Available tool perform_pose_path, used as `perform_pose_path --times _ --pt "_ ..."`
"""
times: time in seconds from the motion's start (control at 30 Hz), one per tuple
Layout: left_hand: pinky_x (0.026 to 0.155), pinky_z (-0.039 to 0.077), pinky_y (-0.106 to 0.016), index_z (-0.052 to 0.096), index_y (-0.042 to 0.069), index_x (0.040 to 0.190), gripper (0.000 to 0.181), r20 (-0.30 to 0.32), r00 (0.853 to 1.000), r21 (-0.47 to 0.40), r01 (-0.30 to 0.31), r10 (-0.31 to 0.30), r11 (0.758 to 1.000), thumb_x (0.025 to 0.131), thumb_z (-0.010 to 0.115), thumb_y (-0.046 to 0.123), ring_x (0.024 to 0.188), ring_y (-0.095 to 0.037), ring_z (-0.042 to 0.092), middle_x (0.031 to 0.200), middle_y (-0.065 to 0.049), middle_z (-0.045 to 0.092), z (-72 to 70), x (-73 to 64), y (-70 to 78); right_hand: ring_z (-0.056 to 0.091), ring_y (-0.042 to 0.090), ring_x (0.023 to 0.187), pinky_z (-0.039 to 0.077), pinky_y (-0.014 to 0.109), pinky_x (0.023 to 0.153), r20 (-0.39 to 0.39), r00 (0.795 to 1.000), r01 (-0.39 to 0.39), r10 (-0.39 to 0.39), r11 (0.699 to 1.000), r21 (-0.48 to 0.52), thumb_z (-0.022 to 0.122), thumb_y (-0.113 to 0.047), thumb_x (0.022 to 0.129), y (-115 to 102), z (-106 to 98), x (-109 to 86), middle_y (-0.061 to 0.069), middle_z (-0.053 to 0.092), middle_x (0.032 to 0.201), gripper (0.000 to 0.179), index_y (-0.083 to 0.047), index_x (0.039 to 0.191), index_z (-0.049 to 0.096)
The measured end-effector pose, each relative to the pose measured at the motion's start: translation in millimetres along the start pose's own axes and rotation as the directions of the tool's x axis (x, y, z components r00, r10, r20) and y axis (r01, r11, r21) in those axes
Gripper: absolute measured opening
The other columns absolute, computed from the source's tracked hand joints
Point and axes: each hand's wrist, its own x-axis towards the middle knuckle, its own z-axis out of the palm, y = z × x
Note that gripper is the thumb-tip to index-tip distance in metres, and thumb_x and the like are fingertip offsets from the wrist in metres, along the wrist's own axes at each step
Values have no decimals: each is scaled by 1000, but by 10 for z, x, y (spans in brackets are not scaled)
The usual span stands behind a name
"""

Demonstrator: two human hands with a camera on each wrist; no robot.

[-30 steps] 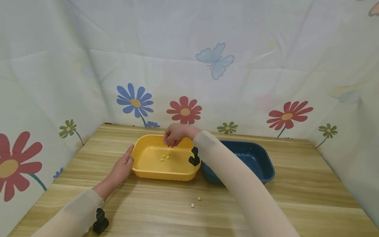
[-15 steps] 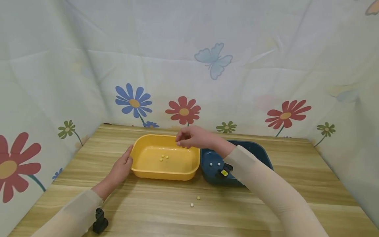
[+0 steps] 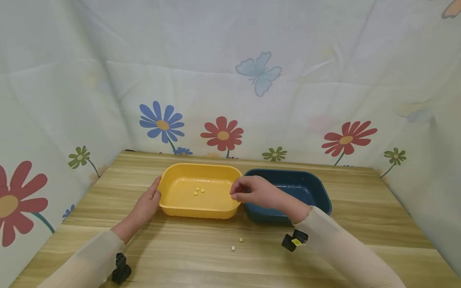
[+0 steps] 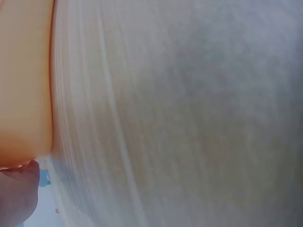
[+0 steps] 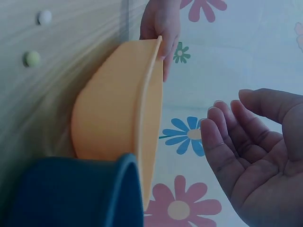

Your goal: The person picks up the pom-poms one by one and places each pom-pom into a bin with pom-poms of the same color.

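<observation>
A yellow plastic basin [image 3: 201, 213] stands on the wooden table, with three small yellow balls [image 3: 197, 189] on its floor. My left hand [image 3: 145, 206] rests against its left rim, fingers extended along the outside. Beside the basin's right end is a dark blue basin [image 3: 317, 192], partly covered by my right hand [image 3: 257, 192]. That hand hovers near where the two rims meet. In the right wrist view its fingers [image 5: 213, 137] are loosely bent, a gap separates them from the thumb, and nothing shows between them.
Nearer the table's front lie a pale yellow ball [image 3: 241, 240] and a white ball [image 3: 233, 248]. A flower-printed cloth [image 3: 295, 100] hangs behind the table and along both sides. Black wrist cameras [image 3: 121, 270] are strapped to both sleeves.
My right hand has come from above the yellow basin rightward and nearer, its fingers loosening. Two white balls seen half a second ago in the blue basin are now hidden. My left hand stays put.
</observation>
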Motion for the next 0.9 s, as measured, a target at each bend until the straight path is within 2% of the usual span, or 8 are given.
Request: perform_pose_path --times 0.17,0.4,0.63,0.9 --pt "132 13 -59 5 -1 163 60 -2 1000 -2 2 -2 1000 109 25 16 158 -46 10 170 -26 6 5 8 -3 60 9 80 55 17 74 -21 1000 -18 20 998 57 67 -16 98 106 112 -176 10 69 95 19 -1 109 69" --pt "132 13 -59 4 0 163 60 5 1000 -1 9 -9 1000 110 25 16 159 -45 9 170 -25 5 0 0 5 60 8 75 54 17 69 14 999 -54 52 986 156 68 -14 97 214 244 -340 16 70 91 19 1 109 69" --pt "132 13 -59 4 0 164 60 4 1000 7 8 -8 1000 110 24 17 159 -45 9 170 -25 5 1 -2 12 56 2 78 50 14 70 4 997 -83 83 985 152 71 -9 94 282 346 -441 12 71 92 20 5 107 70" --pt "131 13 -59 4 -1 163 59 1 1000 -3 1 -1 1000 110 24 17 159 -45 8 170 -25 4 4 -9 7 56 -3 79 52 12 71 -1 996 -91 92 988 123 72 -6 92 328 476 -508 9 73 91 17 5 105 70"
